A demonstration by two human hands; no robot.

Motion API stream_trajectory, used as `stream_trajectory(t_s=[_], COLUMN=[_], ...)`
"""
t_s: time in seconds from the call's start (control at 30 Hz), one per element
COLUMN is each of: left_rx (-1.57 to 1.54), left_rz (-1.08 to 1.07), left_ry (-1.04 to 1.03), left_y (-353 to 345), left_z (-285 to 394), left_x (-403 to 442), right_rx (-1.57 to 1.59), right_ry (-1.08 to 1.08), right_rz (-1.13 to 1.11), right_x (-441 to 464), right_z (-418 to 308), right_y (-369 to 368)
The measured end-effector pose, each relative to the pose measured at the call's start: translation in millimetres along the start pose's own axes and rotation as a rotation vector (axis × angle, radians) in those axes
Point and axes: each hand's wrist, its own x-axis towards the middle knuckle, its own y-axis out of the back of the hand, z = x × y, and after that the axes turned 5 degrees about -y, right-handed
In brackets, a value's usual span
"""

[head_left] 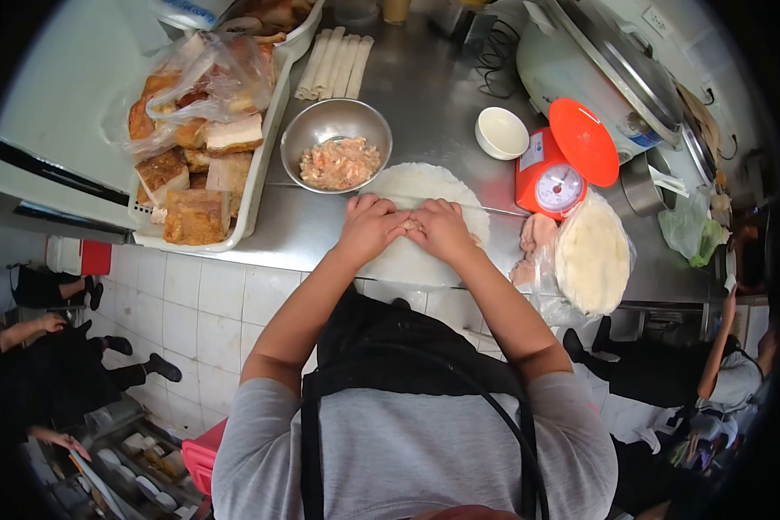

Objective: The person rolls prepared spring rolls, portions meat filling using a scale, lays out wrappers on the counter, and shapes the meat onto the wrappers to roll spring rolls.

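Note:
Both my hands are side by side over a round white wrapper sheet [425, 180] that lies on the steel counter. My left hand [371, 227] and my right hand [442, 229] have their fingers curled down and their thumbs nearly meeting. Between them a bit of pinkish filling [410, 224] shows on the sheet. A metal bowl [296, 143] with minced filling [340, 164] stands just beyond my left hand. To the right, a stack of round wrappers [593, 253] sits beside some raw pinkish meat [537, 243].
At the left is a white tray [266, 165] of roasted meat chunks [198, 217]. Several white rolls [336, 65] lie behind the bowl. A red scale [556, 178], a small white bowl [501, 133] and a large cooker [581, 69] stand right. Other people [728, 373] are at both sides.

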Motion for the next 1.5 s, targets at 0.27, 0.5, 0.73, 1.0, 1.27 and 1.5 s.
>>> stream_trajectory(t_s=[0.27,0.5,0.73,1.0,1.27,1.5], left_rx=[0.061,0.110,0.104,0.079,-0.022,-0.024], left_rz=[0.017,0.031,0.061,-0.002,0.035,0.003], left_ry=[-0.102,-0.176,-0.212,-0.152,0.070,0.075], left_y=[-9,-15,-24,-23,11,12], left_z=[4,14,19,17,-29,-32], left_x=[9,19,24,24,-16,-18], right_rx=[-0.030,-0.009,0.084,0.074,-0.061,-0.121], right_ry=[-0.003,-0.017,-0.048,-0.060,0.037,0.019], right_rz=[0.018,0.023,-0.007,-0.048,-0.008,0.119], right_x=[-10,-15,-21,-29,-7,-5], right_z=[8,18,30,47,-4,-16], right_y=[7,20,26,33,9,-3])
